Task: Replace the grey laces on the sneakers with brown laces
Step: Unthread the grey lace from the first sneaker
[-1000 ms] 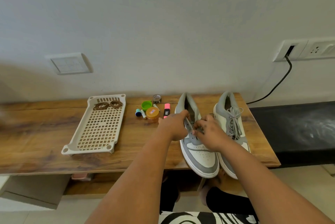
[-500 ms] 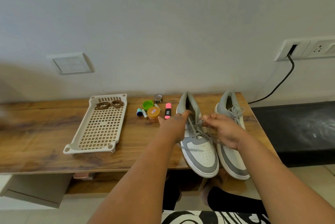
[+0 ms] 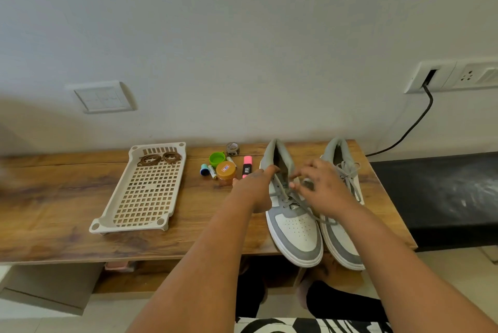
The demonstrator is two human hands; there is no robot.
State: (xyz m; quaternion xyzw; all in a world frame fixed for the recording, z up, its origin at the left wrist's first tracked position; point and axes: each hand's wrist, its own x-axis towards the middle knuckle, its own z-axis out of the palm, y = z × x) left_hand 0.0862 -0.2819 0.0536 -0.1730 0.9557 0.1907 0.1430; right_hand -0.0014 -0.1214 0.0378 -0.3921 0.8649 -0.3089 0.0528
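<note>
Two grey-and-white sneakers stand side by side on the wooden bench [image 3: 188,208], toes toward me. My left hand [image 3: 256,187] grips the left side of the left sneaker [image 3: 299,230] near its collar. My right hand [image 3: 320,190], blurred by motion, is over that shoe's tongue and pinches its loosened grey lace [image 3: 307,207] at the upper eyelets. A slack stretch of the lace trails under my right wrist. The right sneaker [image 3: 347,249] still has its grey lace [image 3: 349,171] tied in a bow. Two coiled brown laces [image 3: 159,159] lie at the far end of a beige slotted tray [image 3: 107,214].
Between the tray and the shoes sit a pink highlighter [image 3: 247,167], an orange-lidded jar [image 3: 226,171], a green cap [image 3: 217,159], small markers and a tape roll [image 3: 232,148]. A black cable [image 3: 412,125] hangs from a wall socket. A dark surface [image 3: 442,192] adjoins the bench's right end.
My right hand pulled the grey lace out to the right, then came back over the left sneaker's eyelets. The lace is looser. My left hand stayed on the shoe.
</note>
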